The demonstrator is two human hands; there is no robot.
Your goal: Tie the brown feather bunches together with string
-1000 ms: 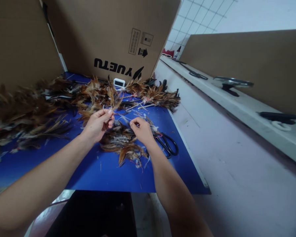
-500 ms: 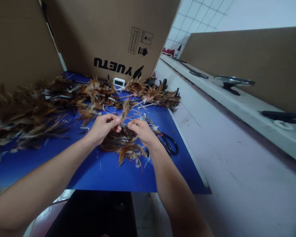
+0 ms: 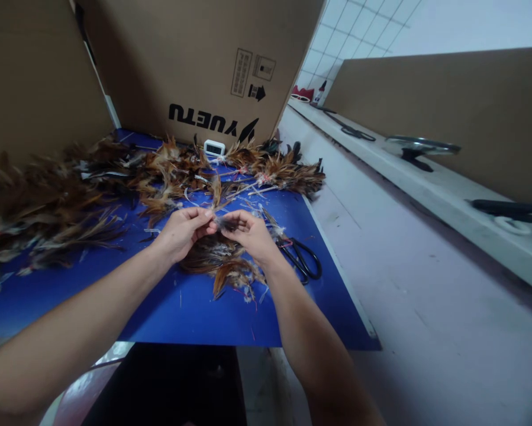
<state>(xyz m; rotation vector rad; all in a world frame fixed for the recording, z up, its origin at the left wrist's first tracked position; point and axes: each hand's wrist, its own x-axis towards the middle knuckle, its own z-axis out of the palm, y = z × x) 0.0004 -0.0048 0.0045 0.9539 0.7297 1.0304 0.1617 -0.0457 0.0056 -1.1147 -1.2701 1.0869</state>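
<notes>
Pinching one brown feather (image 3: 216, 198) between both hands, left hand (image 3: 182, 231), right hand (image 3: 250, 234), above feather pile (image 3: 221, 263), scissors (image 3: 302, 259) beside.

— What sort of place is this?

— A small craft workshop. A blue work table (image 3: 194, 313) is heaped with brown feathers (image 3: 48, 201), and black scissors (image 3: 303, 260) lie among the trimmings.

— Anything else?

— Cardboard boxes (image 3: 194, 65) wall off the station, and a long white bench (image 3: 425, 183) alongside carries more tools, under a tiled wall (image 3: 358, 29).
</notes>
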